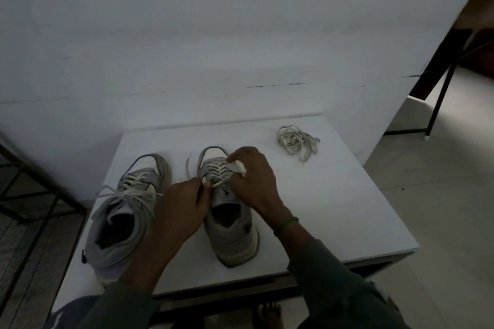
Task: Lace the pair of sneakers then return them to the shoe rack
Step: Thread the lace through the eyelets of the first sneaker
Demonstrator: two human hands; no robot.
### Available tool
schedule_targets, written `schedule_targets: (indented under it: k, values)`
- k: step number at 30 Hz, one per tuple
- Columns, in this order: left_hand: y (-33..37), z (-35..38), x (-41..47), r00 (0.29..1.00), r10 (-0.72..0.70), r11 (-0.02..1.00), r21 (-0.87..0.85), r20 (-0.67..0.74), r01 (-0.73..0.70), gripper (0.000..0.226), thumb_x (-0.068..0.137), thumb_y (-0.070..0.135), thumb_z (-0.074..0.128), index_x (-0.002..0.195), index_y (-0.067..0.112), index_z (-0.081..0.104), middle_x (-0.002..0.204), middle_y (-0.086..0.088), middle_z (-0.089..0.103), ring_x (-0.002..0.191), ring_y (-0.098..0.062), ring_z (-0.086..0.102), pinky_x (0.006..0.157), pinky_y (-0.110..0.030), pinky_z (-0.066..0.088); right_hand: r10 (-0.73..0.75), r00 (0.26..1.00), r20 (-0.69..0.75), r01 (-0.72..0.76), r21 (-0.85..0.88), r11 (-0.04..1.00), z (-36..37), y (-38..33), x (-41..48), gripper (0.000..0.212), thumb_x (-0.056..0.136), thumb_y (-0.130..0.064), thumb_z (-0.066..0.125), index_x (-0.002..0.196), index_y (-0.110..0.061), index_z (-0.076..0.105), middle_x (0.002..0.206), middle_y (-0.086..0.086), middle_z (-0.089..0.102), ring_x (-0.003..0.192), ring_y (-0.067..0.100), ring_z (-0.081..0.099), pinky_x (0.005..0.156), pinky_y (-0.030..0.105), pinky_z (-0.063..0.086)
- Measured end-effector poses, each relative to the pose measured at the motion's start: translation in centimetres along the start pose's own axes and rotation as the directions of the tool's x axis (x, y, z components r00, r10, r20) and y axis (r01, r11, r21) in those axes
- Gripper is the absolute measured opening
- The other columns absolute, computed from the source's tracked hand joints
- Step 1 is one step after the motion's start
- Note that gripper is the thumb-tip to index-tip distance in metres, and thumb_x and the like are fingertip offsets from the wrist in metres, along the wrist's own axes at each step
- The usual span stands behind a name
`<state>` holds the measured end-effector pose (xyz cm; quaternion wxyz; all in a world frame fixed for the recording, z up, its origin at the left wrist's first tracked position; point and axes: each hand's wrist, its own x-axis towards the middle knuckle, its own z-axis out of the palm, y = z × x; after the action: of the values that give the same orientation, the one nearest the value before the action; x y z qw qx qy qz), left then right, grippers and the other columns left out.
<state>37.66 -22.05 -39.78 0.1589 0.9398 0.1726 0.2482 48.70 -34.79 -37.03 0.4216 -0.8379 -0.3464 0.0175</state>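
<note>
Two grey sneakers stand side by side on a white table (pixel 334 195), toes pointing away from me. The left sneaker (pixel 120 222) is laced, with its lace ends lying loose across the tongue. The right sneaker (pixel 232 230) has a white lace (pixel 215 169) crossed through its front eyelets. My left hand (pixel 181 208) pinches that lace at the sneaker's left side. My right hand (pixel 254 181) grips the lace's other end over the right eyelets. A free length of lace trails on the table left of the toe.
A loose bundle of white laces (pixel 296 141) lies at the table's far right. A dark metal rack frame (pixel 34 195) stands left of the table. A dark-legged piece of furniture (pixel 441 88) is at the far right, and a white wall rises behind.
</note>
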Motion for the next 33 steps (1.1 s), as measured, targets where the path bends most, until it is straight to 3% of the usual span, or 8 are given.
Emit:
schedule_targets:
  k: [8, 12, 16, 21, 24, 27, 30, 33]
  values:
    - [-0.2, -0.4, -0.1, 0.998, 0.067, 0.983, 0.17, 0.02, -0.07, 0.045, 0.092, 0.042, 0.036, 0.058, 0.016, 0.05, 0.053, -0.01, 0.057, 0.051, -0.034, 0.057, 0.045, -0.027, 0.03, -0.177, 0.942, 0.284, 0.276, -0.359, 0.892, 1.5, -0.5, -0.4, 0.023, 0.084, -0.033, 0.057, 0.095, -0.017, 0.07, 0.121, 0.002, 0.057, 0.116, 0.027, 0.048, 0.101, 0.048, 0.03]
    - [0.0, -0.5, 0.1, 0.996, 0.086, 0.987, 0.134, 0.023, -0.089, 0.045, 0.093, 0.044, 0.031, 0.057, 0.02, 0.043, 0.053, -0.01, 0.056, 0.051, -0.034, 0.056, 0.044, -0.03, 0.035, -0.012, 1.0, 0.014, 0.01, 0.161, 0.987, 0.7, -0.3, 0.5, 0.022, 0.08, -0.023, 0.055, 0.085, -0.007, 0.071, 0.11, 0.009, 0.062, 0.103, 0.024, 0.056, 0.088, 0.032, 0.041]
    - [0.0, -0.4, 0.1, 0.997, 0.073, 0.991, 0.109, 0.025, -0.076, 0.049, 0.093, 0.048, 0.027, 0.059, 0.018, 0.048, 0.055, -0.011, 0.058, 0.053, -0.034, 0.057, 0.047, -0.034, 0.042, 0.545, 0.832, -0.109, -0.234, 0.821, 0.521, -2.1, 0.3, 1.8, 0.019, 0.089, -0.002, 0.049, 0.077, -0.011, 0.061, 0.083, 0.003, 0.058, 0.079, 0.012, 0.052, 0.074, 0.028, 0.039]
    - [0.2, -0.2, -0.4, 0.998, 0.059, 0.991, 0.122, 0.019, -0.061, 0.044, 0.094, 0.049, 0.02, 0.068, 0.023, 0.044, 0.064, -0.008, 0.06, 0.058, -0.031, 0.058, 0.05, -0.035, 0.044, 0.229, 0.869, -0.438, -0.194, 0.122, 0.973, -1.0, 1.6, 1.3, 0.017, 0.089, -0.018, 0.048, 0.101, -0.013, 0.059, 0.115, 0.008, 0.055, 0.111, 0.023, 0.05, 0.092, 0.037, 0.042]
    - [0.3, -0.3, -0.5, 0.998, 0.059, 0.992, 0.11, 0.035, -0.063, 0.042, 0.095, 0.049, 0.018, 0.071, 0.023, 0.042, 0.07, -0.008, 0.062, 0.062, -0.031, 0.06, 0.053, -0.035, 0.043, -0.234, 0.946, -0.224, 0.178, -0.244, 0.953, 0.4, -0.2, 0.4, 0.029, 0.073, -0.028, 0.047, 0.093, -0.021, 0.067, 0.124, 0.007, 0.058, 0.117, 0.029, 0.053, 0.09, 0.043, 0.039]
    - [0.2, -0.3, -0.6, 0.997, 0.067, 0.995, 0.071, 0.04, -0.069, 0.04, 0.094, 0.051, 0.014, 0.074, 0.025, 0.038, 0.075, -0.008, 0.063, 0.066, -0.031, 0.06, 0.055, -0.035, 0.041, -0.268, 0.957, 0.114, 0.29, -0.438, 0.851, 1.6, -1.3, -0.6, 0.023, 0.074, -0.032, 0.057, 0.085, -0.017, 0.071, 0.117, 0.006, 0.062, 0.114, 0.031, 0.054, 0.098, 0.059, 0.028]
    - [0.1, -0.2, -0.6, 0.996, 0.078, 0.996, 0.039, 0.036, -0.08, 0.037, 0.094, 0.048, 0.018, 0.073, 0.025, 0.037, 0.071, -0.009, 0.062, 0.062, -0.032, 0.059, 0.053, -0.035, 0.041, -0.178, 0.944, 0.277, 0.282, -0.4, 0.872, 2.1, -0.5, -0.2, 0.021, 0.085, -0.03, 0.058, 0.096, -0.017, 0.071, 0.12, 0.001, 0.058, 0.12, 0.025, 0.047, 0.104, 0.054, 0.021]
    - [-0.1, -0.2, -0.4, 0.996, 0.084, 0.996, 0.038, 0.027, -0.085, 0.036, 0.094, 0.046, 0.021, 0.07, 0.025, 0.037, 0.065, -0.009, 0.06, 0.058, -0.032, 0.058, 0.05, -0.031, 0.035, -0.078, 0.984, 0.159, 0.06, 0.113, 0.992, 0.3, -0.4, 0.8, 0.013, 0.081, -0.014, 0.064, 0.085, -0.007, 0.075, 0.108, 0.01, 0.068, 0.099, 0.017, 0.061, 0.09, 0.035, 0.046]
